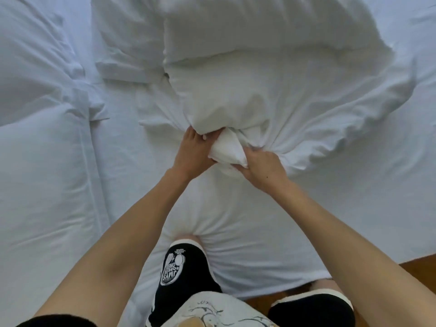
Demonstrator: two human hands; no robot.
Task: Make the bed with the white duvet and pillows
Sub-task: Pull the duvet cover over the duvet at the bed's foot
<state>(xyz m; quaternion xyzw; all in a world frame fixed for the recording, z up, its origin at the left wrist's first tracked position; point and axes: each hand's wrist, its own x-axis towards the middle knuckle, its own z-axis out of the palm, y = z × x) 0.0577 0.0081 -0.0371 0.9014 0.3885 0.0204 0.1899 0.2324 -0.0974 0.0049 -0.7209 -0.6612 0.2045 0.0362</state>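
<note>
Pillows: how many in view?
3, maybe more out of frame. One pillow gripped by the left hand and right hand; one behind it; one at upper left.

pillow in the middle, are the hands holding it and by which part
Yes: both the left hand and right hand grip the pillow by the bunched fabric at its near end.

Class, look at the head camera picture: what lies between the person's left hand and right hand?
In the head view, a bunched white corner of the pillow lies between the left hand and right hand; both grip it.
</note>
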